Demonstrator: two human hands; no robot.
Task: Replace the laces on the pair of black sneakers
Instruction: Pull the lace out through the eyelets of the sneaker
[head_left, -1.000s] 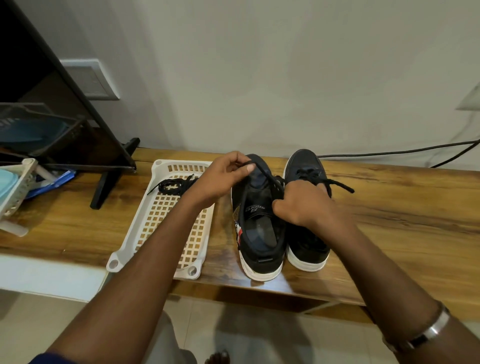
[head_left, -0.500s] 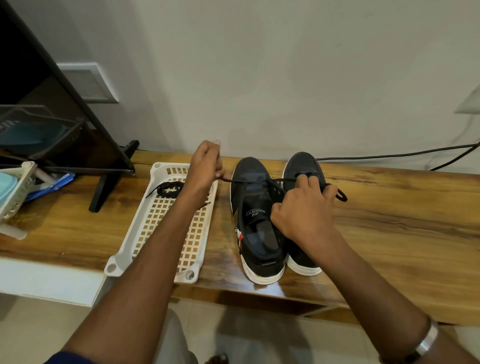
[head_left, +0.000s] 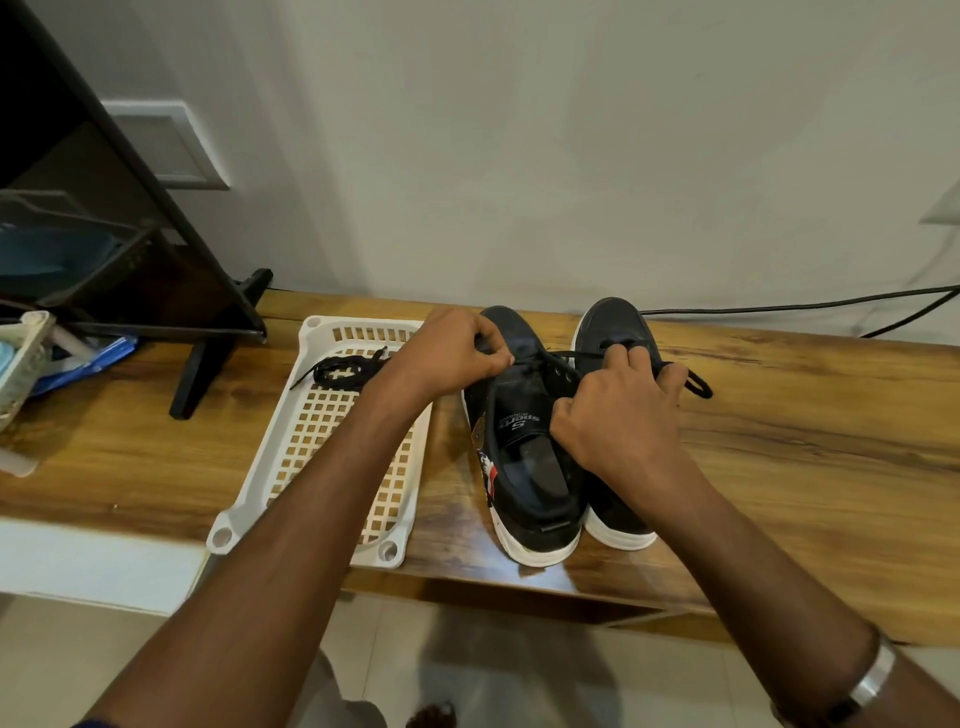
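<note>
A: Two black sneakers, side by side near the front edge of the wooden table (head_left: 779, 467), white rubber soles toward us. The left sneaker (head_left: 524, 467) has its tongue wide open.

B: And the left hand (head_left: 452, 353) curls over its toe end, fingertips pinching a thin black lace (head_left: 566, 355) drawn taut across to the right sneaker (head_left: 615, 322).

A: The right hand (head_left: 618, 410) grips that same lace at the eyelets, fingers bent tight; a loop trails out past it.

B: Beside the shoes lies a white plastic lattice tray (head_left: 317, 452), with a bundled black lace (head_left: 340, 370) at its far end.
</note>
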